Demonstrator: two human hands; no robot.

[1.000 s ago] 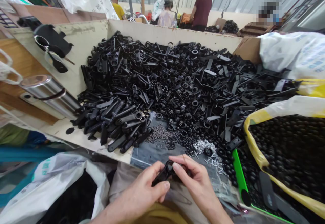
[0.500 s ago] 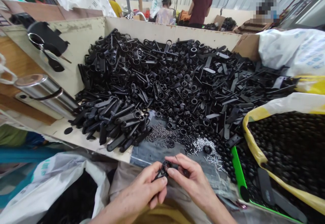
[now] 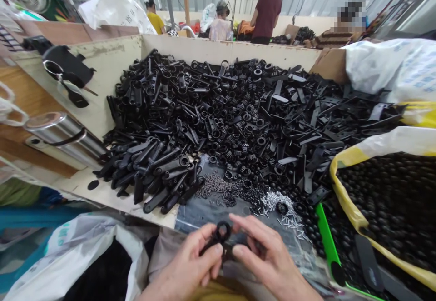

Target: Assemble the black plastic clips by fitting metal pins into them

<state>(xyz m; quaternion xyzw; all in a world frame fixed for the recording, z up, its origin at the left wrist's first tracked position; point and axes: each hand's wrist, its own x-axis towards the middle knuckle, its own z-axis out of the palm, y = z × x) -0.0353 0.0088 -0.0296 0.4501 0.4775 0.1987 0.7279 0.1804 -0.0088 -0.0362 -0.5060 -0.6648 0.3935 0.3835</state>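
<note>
Black plastic part [image 3: 220, 236], short and slim with a round ring at its upper end, sits between both hands at the bottom centre of the view. The left hand [image 3: 190, 267] closes thumb and forefinger on the part's lower end, with the other fingers curled under. The right hand [image 3: 269, 260] pinches the same part from the other side, its forefinger lying just beside the ring and its thumb below it.

Just beyond the hands lies a clear plastic sheet [image 3: 204, 208] with scattered small metal pins [image 3: 282, 205]. Further beyond rises a large heap of black parts [image 3: 221, 119] inside a wooden bin [image 3: 211, 46]. To the right of the hands, a yellow bag [image 3: 344, 201] holds small black round pieces. To the left, a white bag [image 3: 68, 255] gapes open.
</note>
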